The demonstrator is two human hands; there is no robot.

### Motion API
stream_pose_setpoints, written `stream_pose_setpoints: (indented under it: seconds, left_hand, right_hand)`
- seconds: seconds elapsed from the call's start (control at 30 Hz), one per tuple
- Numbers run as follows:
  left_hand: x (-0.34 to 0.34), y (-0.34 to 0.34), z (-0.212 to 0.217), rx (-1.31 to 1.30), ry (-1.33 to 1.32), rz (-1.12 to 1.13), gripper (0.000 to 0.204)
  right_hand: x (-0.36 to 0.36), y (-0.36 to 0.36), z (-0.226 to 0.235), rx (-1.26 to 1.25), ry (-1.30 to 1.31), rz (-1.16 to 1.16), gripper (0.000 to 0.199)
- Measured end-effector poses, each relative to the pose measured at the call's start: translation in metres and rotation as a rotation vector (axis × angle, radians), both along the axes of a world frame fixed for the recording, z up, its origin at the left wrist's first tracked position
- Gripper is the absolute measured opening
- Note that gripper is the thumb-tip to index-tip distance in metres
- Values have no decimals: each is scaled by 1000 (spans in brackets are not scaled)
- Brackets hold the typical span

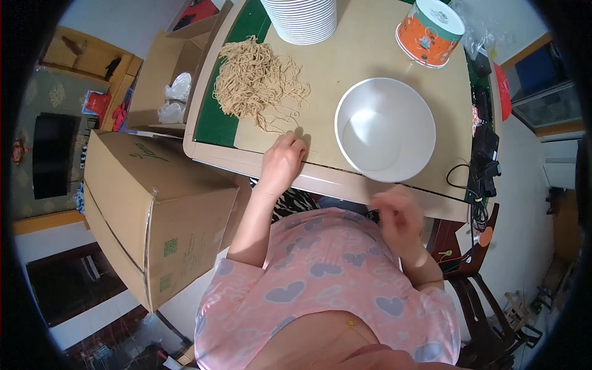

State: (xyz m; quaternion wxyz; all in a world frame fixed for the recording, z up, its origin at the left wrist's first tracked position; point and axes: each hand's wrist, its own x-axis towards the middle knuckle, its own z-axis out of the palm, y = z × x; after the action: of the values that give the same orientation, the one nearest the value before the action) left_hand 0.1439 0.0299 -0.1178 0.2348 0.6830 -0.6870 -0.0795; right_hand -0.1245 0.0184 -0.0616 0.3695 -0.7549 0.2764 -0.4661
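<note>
Tan strand heap (251, 80), 11 o'clock from left hand (284, 159): prob light, limp, tangly, pinch loose bits. White bucket (385, 139), 12 o'clock from right hand (399, 217): likely dents, grab rim. Left curled, right blurry; can't tell if either's gripping.

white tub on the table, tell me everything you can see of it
The white tub is round and open-topped, with a thin pale rim and smooth walls narrowing to a paler round bottom. It looks like coated paper or plastic, which can't be settled from here. It stands upright, mouth up, with nothing visible inside. It is on the tan board, its near rim overlapping the table's front edge in this view. The blurred right hand is just below it in the picture, seemingly not touching.
</note>
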Motion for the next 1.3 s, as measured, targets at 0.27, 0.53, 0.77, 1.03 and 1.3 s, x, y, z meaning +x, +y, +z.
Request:
stream_pose_setpoints:
  seconds: [0.27,0.53,0.77,1.03,1.3]
  left_hand:
    - [-40,25,31,292,856,-92,4]
    - [-79,29,20,194,615,-274,8]
    - [-79,31,10,173,685,-177,11]
    - [-5,10,-7,-27,348,104,6]
    - [55,-47,-4,-135,62,254,12]
  right_hand:
    - [28,22,-61,657,18,163,19]
    - [30,25,-78,913,-375,-65,14]
    - [6,18,-71,950,-548,-125,6]
    - [-54,-10,-40,889,-1076,-155,19]
    - [-86,-14,-20,474,-883,-572,22]
